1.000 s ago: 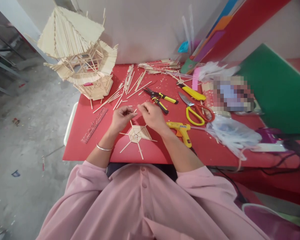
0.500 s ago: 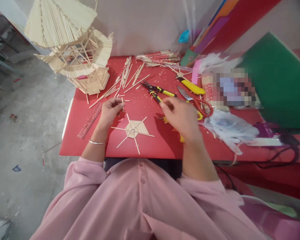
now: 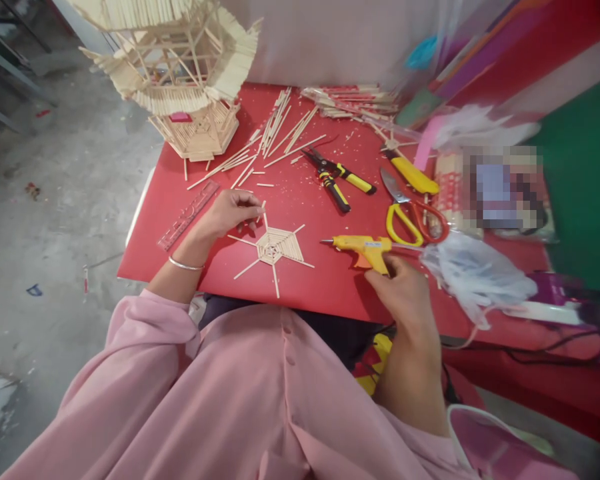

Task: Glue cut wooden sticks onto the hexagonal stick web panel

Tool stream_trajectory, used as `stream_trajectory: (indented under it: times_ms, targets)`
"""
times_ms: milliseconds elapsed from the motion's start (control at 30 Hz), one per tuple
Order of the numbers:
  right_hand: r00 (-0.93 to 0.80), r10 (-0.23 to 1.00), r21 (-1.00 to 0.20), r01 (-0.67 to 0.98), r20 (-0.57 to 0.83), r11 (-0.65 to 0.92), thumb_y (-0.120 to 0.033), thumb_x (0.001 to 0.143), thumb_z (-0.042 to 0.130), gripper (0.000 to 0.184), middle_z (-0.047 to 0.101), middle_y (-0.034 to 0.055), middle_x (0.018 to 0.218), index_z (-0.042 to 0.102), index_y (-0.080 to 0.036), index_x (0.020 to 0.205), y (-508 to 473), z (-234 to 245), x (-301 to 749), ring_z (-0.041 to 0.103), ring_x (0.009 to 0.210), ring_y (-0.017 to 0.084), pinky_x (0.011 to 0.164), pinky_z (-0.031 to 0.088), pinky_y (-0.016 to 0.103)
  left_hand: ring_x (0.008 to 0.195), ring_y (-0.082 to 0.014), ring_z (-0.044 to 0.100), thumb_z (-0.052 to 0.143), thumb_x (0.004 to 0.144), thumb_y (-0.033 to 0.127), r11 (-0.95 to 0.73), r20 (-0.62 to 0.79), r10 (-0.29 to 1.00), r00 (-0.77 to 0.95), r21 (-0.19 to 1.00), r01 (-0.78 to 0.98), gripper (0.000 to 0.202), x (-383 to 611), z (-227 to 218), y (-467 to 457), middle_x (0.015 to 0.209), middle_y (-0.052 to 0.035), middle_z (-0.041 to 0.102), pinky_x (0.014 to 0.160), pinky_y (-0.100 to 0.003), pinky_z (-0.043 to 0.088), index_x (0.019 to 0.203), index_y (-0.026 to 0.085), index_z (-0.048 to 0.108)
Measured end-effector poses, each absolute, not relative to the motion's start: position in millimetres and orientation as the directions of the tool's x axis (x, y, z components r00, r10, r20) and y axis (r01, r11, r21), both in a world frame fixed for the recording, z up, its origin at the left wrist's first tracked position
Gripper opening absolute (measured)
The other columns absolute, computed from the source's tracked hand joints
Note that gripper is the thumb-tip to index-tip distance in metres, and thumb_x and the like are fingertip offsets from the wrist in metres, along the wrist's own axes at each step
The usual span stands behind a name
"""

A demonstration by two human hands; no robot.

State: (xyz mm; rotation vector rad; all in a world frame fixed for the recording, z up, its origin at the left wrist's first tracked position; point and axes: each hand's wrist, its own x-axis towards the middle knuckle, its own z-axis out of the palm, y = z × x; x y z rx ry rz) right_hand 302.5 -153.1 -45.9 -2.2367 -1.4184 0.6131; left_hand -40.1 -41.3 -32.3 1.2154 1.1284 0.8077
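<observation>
My left hand (image 3: 237, 212) is pinched closed on a short wooden stick (image 3: 264, 205), just above the upper arm of a web-like stick piece (image 3: 274, 250). That piece lies flat on the red tabletop, with rows of sticks filling its middle and upper right between radiating arms. To its right, my right hand (image 3: 403, 287) grips the handle of a yellow hot glue gun (image 3: 363, 247), whose nozzle points left toward the piece. Whether the stick touches the piece, I cannot tell.
A stick-built pagoda model (image 3: 195, 120) stands at the back left, near a clear ruler (image 3: 189, 215). Loose sticks (image 3: 277, 127) lie behind. Pliers (image 3: 337, 177), scissors (image 3: 405, 207), a yellow-handled cutter (image 3: 415, 175) and a plastic bag (image 3: 475, 267) lie to the right.
My right hand has come down from beside the pliers and taken hold of the glue gun. My left hand has brought the stick closer to the web-like piece. The view has shifted.
</observation>
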Motion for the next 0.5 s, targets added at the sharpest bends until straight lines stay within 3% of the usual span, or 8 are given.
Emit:
stream_trajectory:
  times_ms: [67, 167, 233, 400, 500]
  targets:
    - [0.361, 0.921, -0.649, 0.667, -0.147, -0.365, -0.042, 0.067, 0.064, 0.017, 0.064, -0.001, 0.062, 0.058, -0.027, 0.073, -157.3, -41.5, 297.1, 0.061, 0.06, 0.022, 0.058, 0.047, 0.034, 0.048, -0.0134, 0.066, 0.085, 0.073, 0.028, 0.189, -0.206, 0.93, 0.305, 0.978, 0.083, 0.02, -44.0, -35.1, -42.9, 0.059, -0.0068, 0.07, 0.038, -0.019, 0.041, 0.069, 0.014, 0.071]
    - [0.329, 0.936, -0.791, 0.536, -0.125, -0.295, -0.049, 0.072, 0.068, 0.027, 0.071, 0.0007, 0.073, 0.061, -0.026, 0.086, -161.7, -33.5, 279.1, 0.067, 0.069, 0.023, 0.065, 0.052, 0.036, 0.046, -0.0116, 0.062, 0.085, 0.073, 0.03, 0.175, -0.186, 0.927, 0.326, 0.983, 0.062, 0.02, -46.2, -38.3, -43.4, 0.06, -0.0074, 0.071, 0.039, -0.019, 0.043, 0.07, 0.015, 0.073]
    - [0.269, 0.957, -0.825, 0.513, -0.108, -0.238, -0.048, 0.075, 0.067, 0.027, 0.071, 0.0009, 0.076, 0.059, -0.026, 0.089, -159.2, -25.2, 263.5, 0.067, 0.07, 0.022, 0.066, 0.053, 0.035, 0.047, -0.0113, 0.062, 0.086, 0.072, 0.029, 0.178, -0.184, 0.927, 0.328, 0.983, 0.047, 0.018, -46.1, -40.0, -43.0, 0.061, -0.0074, 0.071, 0.04, -0.02, 0.044, 0.074, 0.014, 0.074]
    - [0.101, 0.995, -0.785, 0.618, 0.01, -0.055, -0.042, 0.078, 0.061, 0.02, 0.057, -0.004, 0.066, 0.055, -0.025, 0.087, -139.4, -3.3, 229.2, 0.053, 0.058, 0.016, 0.054, 0.041, 0.03, 0.047, -0.0115, 0.061, 0.084, 0.072, 0.026, 0.178, -0.171, 0.951, 0.259, 0.984, -0.005, 0.018, -46.6, -43.9, -43.0, 0.058, -0.0043, 0.068, 0.042, -0.02, 0.044, 0.081, 0.012, 0.076]
    - [0.099, 0.99, -0.664, 0.747, 0.096, -0.011, -0.052, 0.077, 0.067, 0.03, 0.053, -0.0045, 0.062, 0.052, -0.026, 0.082, -127.6, -0.2, 214.9, 0.052, 0.057, 0.016, 0.056, 0.04, 0.031, 0.051, -0.0125, 0.064, 0.085, 0.071, 0.021, 0.163, -0.152, 0.962, 0.226, 0.986, -0.03, 0.016, -46.5, -45.0, -44.1, 0.058, -0.0041, 0.069, 0.046, -0.021, 0.049, 0.078, 0.011, 0.074]
